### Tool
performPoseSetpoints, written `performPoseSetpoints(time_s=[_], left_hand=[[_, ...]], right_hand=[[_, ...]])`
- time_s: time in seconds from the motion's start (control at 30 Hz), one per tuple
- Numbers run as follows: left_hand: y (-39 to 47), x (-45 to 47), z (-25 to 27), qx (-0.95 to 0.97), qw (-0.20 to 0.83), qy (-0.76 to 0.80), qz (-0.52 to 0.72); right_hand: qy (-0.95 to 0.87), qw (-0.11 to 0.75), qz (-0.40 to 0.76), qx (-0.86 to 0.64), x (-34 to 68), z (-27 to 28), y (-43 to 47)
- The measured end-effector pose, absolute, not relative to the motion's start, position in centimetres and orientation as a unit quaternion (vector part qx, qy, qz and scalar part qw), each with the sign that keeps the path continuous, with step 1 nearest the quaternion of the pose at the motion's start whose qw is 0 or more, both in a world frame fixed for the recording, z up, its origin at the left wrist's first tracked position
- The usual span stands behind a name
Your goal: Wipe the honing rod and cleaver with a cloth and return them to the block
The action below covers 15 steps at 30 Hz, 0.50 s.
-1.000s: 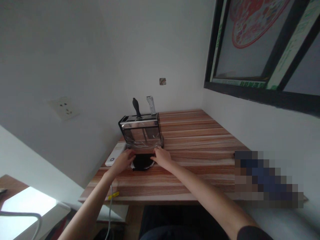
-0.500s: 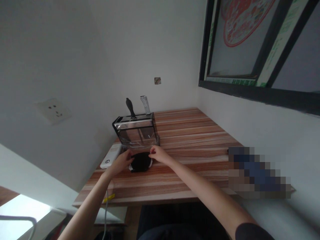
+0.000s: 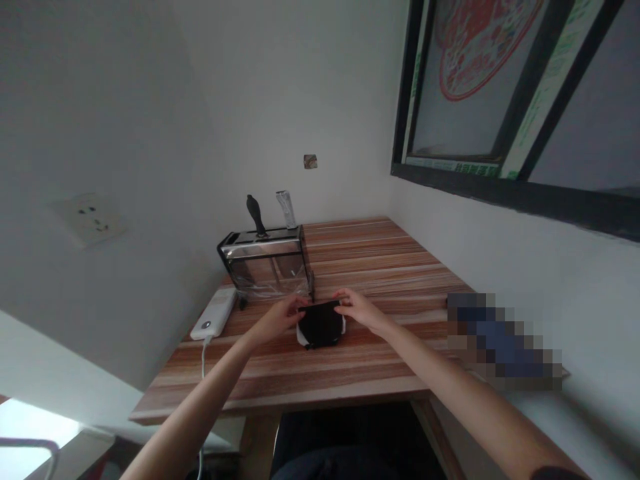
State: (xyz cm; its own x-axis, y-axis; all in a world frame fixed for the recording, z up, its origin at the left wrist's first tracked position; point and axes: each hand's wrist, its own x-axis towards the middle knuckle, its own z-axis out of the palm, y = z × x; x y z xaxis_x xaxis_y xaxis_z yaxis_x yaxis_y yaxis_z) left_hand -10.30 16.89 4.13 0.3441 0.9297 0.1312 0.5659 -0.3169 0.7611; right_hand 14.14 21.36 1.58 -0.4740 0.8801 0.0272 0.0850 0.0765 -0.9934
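Landmark: clear-sided holder [image 3: 265,267]. The black item [image 3: 321,325] is on the near side of the holder, offset right, between the fingertips of both hands; whether it touches the wooden table [image 3: 360,260] cannot be confirmed. Left hand [image 3: 281,318]: thumb and fingers closed on the item's corner nearest the holder. Right hand [image 3: 361,311]: thumb and fingers slightly apart, pinching the opposite far corner.
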Motion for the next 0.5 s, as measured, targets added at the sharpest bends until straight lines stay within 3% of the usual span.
performPoseSetpoints(time_s=[0.5], left_hand=[[19.2, -3.9, 1.2, 0.793, 0.244, 0.478, 0.289]], right_hand=[[-0.687, 0.379, 0.437, -0.44, 20.3, -0.3, 22.0]])
